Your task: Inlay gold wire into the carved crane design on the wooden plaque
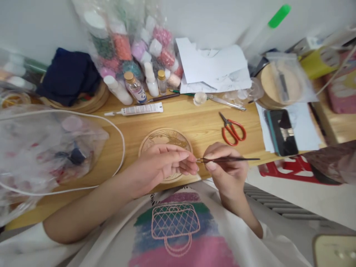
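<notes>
Right hand (230, 170) closes thumb and fingers around a slim dark tool (236, 160), which lies nearly level above the near edge of the tabletop (205, 124). Its long axis runs left to right, with the pale tip toward the left hand (167, 161) and the dark end out past the right. That left hand reaches inward, its fingers loosely bent at the tip; whether they grip it, I cannot tell. Under it lies a carved wooden disc (167, 134). Beyond sit red-handled scissors (228, 122) and a white tube (143, 109). Farther back stand a gold-capped bottle (135, 89) of clear liquid and a clear bag (155, 7) packed with white-lidded jars of green, coral and pink material.
</notes>
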{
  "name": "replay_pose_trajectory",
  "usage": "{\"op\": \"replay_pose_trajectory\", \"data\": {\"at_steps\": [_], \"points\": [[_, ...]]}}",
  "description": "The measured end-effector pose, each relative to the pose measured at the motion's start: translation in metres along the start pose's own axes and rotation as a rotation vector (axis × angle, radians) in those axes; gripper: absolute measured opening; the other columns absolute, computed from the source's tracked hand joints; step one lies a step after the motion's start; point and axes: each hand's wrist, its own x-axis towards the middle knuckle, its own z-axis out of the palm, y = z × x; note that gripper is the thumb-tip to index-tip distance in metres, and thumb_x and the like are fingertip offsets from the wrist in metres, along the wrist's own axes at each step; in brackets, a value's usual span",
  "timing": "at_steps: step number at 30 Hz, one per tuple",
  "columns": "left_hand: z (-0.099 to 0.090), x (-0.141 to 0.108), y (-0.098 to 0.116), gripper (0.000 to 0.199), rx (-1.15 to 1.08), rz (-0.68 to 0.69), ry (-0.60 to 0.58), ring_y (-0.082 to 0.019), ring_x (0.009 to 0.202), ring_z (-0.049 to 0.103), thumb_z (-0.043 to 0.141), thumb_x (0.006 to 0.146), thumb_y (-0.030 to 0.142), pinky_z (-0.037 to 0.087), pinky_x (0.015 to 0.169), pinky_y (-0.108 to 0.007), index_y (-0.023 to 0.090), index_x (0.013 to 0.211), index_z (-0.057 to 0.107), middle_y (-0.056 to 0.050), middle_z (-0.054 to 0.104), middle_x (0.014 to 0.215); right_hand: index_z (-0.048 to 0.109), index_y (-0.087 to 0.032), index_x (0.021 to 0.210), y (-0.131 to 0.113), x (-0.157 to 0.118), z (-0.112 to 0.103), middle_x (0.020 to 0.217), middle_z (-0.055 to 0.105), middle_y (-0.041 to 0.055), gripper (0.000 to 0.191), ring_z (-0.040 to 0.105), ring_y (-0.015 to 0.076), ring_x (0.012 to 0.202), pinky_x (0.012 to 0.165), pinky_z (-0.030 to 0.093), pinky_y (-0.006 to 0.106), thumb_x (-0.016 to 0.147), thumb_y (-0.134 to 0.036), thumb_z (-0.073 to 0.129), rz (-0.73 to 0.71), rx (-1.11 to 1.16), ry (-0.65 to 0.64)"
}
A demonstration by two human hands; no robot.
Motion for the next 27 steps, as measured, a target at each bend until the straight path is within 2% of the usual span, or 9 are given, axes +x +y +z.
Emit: {"op": "replay_pose_trajectory", "data": {"at_steps": [8, 14, 18, 21, 27], "points": [[0.015, -0.017, -0.007, 0.013, 0.058, 0.050, -0.030, -0.013, 0.072, 0.072, 0.063, 0.082, 0.021, 0.057, 0.079, -0.029, 0.016, 0.076, 0.073, 0.000, 0.075, 0.073, 0.069, -0.024, 0.091, -0.015, -0.014, -0.003, 0.078, 0.069, -0.0007, 0.010, 0.062, 0.0121, 0.071, 0.059, 0.050, 0.025, 0.084, -0.017, 0.069, -0.075, 0.045, -0.052], [0.026, -0.033, -0.024, 0.012, 0.065, 0.053, 0.004, -0.017, 0.070, 0.072, 0.073, 0.074, 0.029, 0.058, 0.074, -0.031, 0.017, 0.074, 0.073, -0.004, 0.075, 0.072, 0.069, -0.024, 0.093, -0.025, -0.032, -0.008, 0.079, 0.071, -0.0005, 0.018, 0.063, 0.0127, 0.070, 0.060, 0.051, 0.026, 0.081, -0.011, 0.069, -0.213, -0.025, -0.064], [0.032, -0.043, -0.039, 0.013, 0.146, 0.093, 0.025, -0.014, 0.067, 0.069, 0.076, 0.072, 0.031, 0.055, 0.073, -0.028, 0.018, 0.073, 0.073, -0.001, 0.074, 0.069, 0.070, -0.024, 0.097, -0.030, -0.046, -0.012, 0.081, 0.072, 0.0000, 0.024, 0.065, 0.0134, 0.071, 0.062, 0.054, 0.028, 0.079, -0.007, 0.069, -0.299, -0.090, -0.079], [0.034, -0.047, -0.046, 0.018, 0.221, 0.133, 0.062, -0.010, 0.063, 0.064, 0.081, 0.068, 0.032, 0.050, 0.066, -0.023, 0.017, 0.073, 0.072, 0.002, 0.072, 0.066, 0.069, -0.025, 0.099, -0.036, -0.053, -0.015, 0.080, 0.072, 0.0002, 0.025, 0.066, 0.0138, 0.069, 0.060, 0.054, 0.028, 0.080, -0.008, 0.068, -0.348, -0.175, -0.110], [0.041, -0.048, -0.051, 0.032, 0.285, 0.222, 0.074, -0.010, 0.060, 0.060, 0.084, 0.063, 0.044, 0.047, 0.064, -0.024, 0.016, 0.064, 0.068, 0.000, 0.069, 0.062, 0.068, -0.023, 0.103, -0.048, -0.052, -0.019, 0.085, 0.073, 0.0020, 0.027, 0.067, 0.0141, 0.072, 0.062, 0.055, 0.028, 0.081, -0.007, 0.067, -0.470, -0.297, -0.187]]}}
